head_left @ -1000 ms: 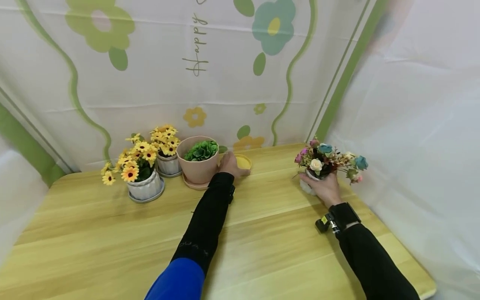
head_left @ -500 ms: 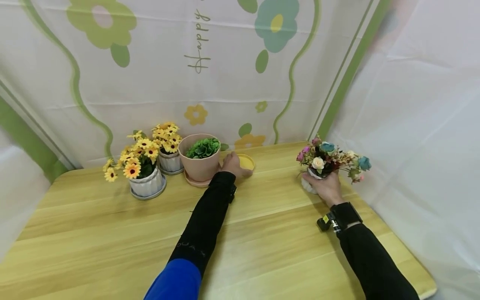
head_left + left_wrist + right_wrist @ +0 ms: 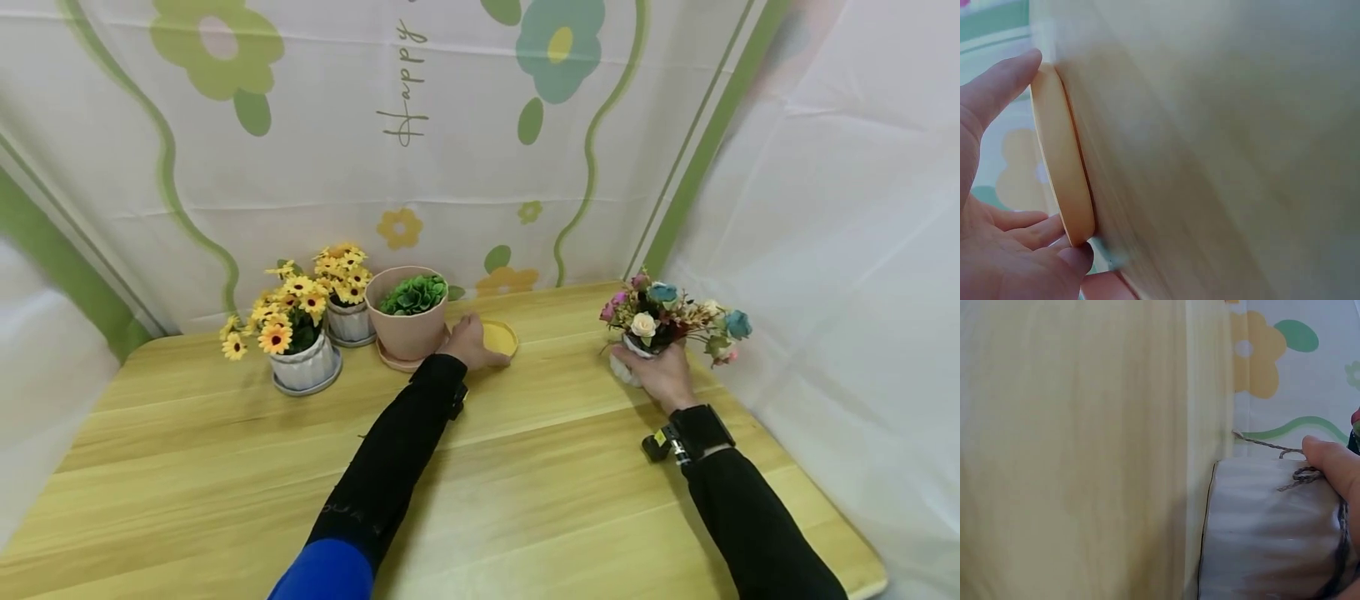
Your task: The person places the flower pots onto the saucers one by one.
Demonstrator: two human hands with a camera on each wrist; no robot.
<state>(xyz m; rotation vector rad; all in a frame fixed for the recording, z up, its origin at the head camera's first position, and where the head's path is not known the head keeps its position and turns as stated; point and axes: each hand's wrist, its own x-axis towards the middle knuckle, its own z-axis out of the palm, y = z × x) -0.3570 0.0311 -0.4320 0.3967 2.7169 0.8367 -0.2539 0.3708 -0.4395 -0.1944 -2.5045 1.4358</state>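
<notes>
My left hand (image 3: 474,343) holds a round yellow saucer (image 3: 500,337) by its rim. In the left wrist view the thumb is on one end of the saucer (image 3: 1063,156) and fingers are at the other, with the saucer low over the wooden table. At the right, my right hand (image 3: 665,375) grips a white ribbed pot (image 3: 1266,531) tied with dark twine. Pink, cream and blue artificial flowers (image 3: 660,312) rise from it. Just left of my left hand stands a pink pot (image 3: 408,333) with green leaves (image 3: 414,296) on a pink saucer (image 3: 397,364).
Two white pots (image 3: 303,368) of yellow daisies (image 3: 288,312) stand on grey saucers at the left. The wooden table (image 3: 525,500) meets a printed curtain (image 3: 322,167) at the back. A white sheet (image 3: 847,333) hangs along the right side.
My left hand and the yellow saucer have shifted slightly toward the front of the table, away from the curtain. The right hand keeps its grip on the flower pot. The head view has shifted slightly.
</notes>
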